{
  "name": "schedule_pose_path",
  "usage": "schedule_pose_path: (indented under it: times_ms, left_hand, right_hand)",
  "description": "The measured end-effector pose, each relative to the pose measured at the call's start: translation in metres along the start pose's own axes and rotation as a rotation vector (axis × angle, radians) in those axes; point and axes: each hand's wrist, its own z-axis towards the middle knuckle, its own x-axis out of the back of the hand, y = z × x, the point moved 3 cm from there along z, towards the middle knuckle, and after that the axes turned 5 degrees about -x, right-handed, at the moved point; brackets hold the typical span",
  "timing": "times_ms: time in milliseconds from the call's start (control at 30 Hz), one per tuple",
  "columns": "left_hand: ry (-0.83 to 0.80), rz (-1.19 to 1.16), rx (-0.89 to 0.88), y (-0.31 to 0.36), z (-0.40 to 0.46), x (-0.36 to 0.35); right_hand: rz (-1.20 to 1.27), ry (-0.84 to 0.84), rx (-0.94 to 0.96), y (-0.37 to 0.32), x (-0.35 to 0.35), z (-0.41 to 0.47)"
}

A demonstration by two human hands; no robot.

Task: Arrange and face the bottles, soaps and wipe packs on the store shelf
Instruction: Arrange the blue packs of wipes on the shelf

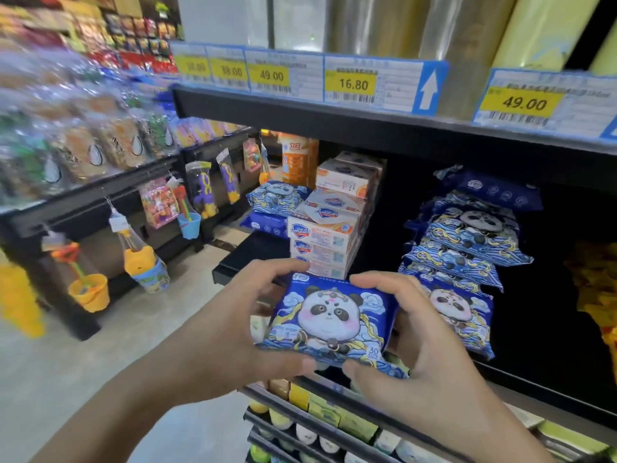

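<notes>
A blue wipe pack with a panda face (330,320) is held in front of the shelf's front edge, its printed face towards me. My left hand (247,325) grips its left end and my right hand (420,332) grips its right end, thumbs at the bottom edge. Right behind it on the shelf lies a slanted pile of several more panda wipe packs (467,248). To the left stands a stack of soap boxes (329,228). Further back lie two more blue wipe packs (275,198) and an orange bottle (298,160).
The black shelf above (367,125) carries yellow price tags and tall rolls. Yellow packs (597,285) lie at the far right of the shelf. Below the shelf edge (334,406) sit rows of bottles. A toy rack (143,208) stands across the aisle at left.
</notes>
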Motion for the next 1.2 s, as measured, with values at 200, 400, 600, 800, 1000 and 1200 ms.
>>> schedule_pose_path:
  times_ms: [200, 400, 600, 800, 1000, 1200]
  left_hand:
    - [-0.008, -0.017, -0.071, -0.026, 0.015, 0.034]
    - [0.048, 0.026, -0.056, -0.074, 0.047, 0.098]
    - [0.103, -0.040, -0.009, -0.111, 0.107, 0.150]
    - [0.036, -0.041, -0.049, -0.132, 0.196, 0.159]
    - [-0.056, -0.060, -0.083, -0.150, 0.232, 0.145]
    - [-0.047, -0.134, -0.076, -0.151, 0.241, 0.134]
  right_hand:
    - [-0.035, -0.037, -0.022, -0.002, -0.020, 0.024]
    - [-0.238, 0.152, -0.243, 0.030, -0.020, 0.041]
    - [-0.884, 0.231, -0.466, 0.051, -0.033, 0.059]
    - [-1.336, 0.123, -0.602, 0.077, -0.049, 0.059]
    - [-1.396, 0.120, -0.648, 0.070, -0.056, 0.065]
    - [-1.363, 0.200, -0.650, 0.069, -0.063, 0.068]
